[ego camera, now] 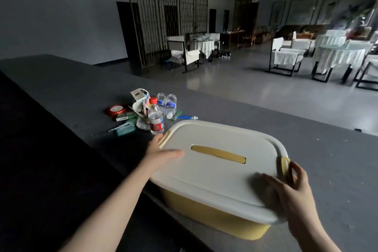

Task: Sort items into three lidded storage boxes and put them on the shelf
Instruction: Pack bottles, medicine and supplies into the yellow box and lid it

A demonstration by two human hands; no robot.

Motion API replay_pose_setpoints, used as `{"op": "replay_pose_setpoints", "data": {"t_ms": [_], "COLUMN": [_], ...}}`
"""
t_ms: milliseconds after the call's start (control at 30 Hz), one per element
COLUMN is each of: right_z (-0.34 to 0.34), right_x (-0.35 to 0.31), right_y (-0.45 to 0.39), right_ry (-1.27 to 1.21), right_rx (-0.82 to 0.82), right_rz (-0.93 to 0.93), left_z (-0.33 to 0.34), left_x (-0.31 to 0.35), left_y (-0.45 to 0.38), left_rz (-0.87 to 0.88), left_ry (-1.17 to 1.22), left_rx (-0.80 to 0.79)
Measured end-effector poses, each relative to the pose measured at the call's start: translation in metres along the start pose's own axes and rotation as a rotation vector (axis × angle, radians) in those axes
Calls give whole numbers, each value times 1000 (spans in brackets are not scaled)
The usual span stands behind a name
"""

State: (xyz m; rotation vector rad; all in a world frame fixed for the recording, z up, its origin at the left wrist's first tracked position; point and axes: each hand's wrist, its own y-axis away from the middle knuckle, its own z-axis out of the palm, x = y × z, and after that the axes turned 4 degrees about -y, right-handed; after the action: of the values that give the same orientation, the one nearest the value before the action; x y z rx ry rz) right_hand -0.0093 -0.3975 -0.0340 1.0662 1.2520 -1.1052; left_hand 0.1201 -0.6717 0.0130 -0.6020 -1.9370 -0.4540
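Both hands are gripping a yellow storage box (214, 210) that is sitting near the front edge of the dark grey counter (306, 129). The left hand (161, 154) is resting against the box's left end, its thumb lying flat across the white lid (214, 161) and its fingers reaching up beside the yellow latch (164, 138) at the far left corner; how far those fingers are curling round the rim cannot be told. The right hand (286, 192) is holding the near right corner of the lid, the thumb pressing down on top and blurred, while the fingers are curling around the yellow clip (283, 166) on the right end. The lid is sitting closed on the box, and a yellow handle (217, 153) is lying flush in a recess along its middle.

Beyond the box, toward the far edge of the counter, a cluster of loose items is lying close together: a red-capped bottle (155, 117) standing upright just beside the box's far left corner, two clear bottles with blue labels (166, 104) lying behind it, a blue and white tube (187, 117), a red tape roll (115, 110) at the left of the pile, a small white carton (138, 94) and some green packets (124, 116).

Past the counter, chairs and tables draped in white cloth (335, 55) are standing in a dim hall, with a dark lattice screen (163, 10) behind them.
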Motion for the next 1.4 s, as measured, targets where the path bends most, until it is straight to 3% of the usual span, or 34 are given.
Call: {"op": "replay_pose_setpoints", "data": {"t_ms": [300,467,700,833,1100,1233,1400], "right_z": [67,100,127,137,153,151,129], "right_x": [0,-1,-15,-29,-41,-37,-40], "right_y": [-75,-110,-131,-132,-136,-132,-137], "right_ry": [143,297,694,903,1122,1137,867], "right_rx": [61,160,255,358,460,496,506], "right_rz": [-16,-23,99,147,197,154,183], "left_z": [16,23,51,70,79,80,80], "left_x": [5,13,24,30,32,29,29], "left_y": [-116,-178,-234,-249,-266,-266,-266], "left_rz": [81,387,770,852,947,945,975], "left_ry": [-261,-624,-725,-707,-744,-725,-659], "left_rx": [-4,76,-256,-468,-474,-457,-436]}}
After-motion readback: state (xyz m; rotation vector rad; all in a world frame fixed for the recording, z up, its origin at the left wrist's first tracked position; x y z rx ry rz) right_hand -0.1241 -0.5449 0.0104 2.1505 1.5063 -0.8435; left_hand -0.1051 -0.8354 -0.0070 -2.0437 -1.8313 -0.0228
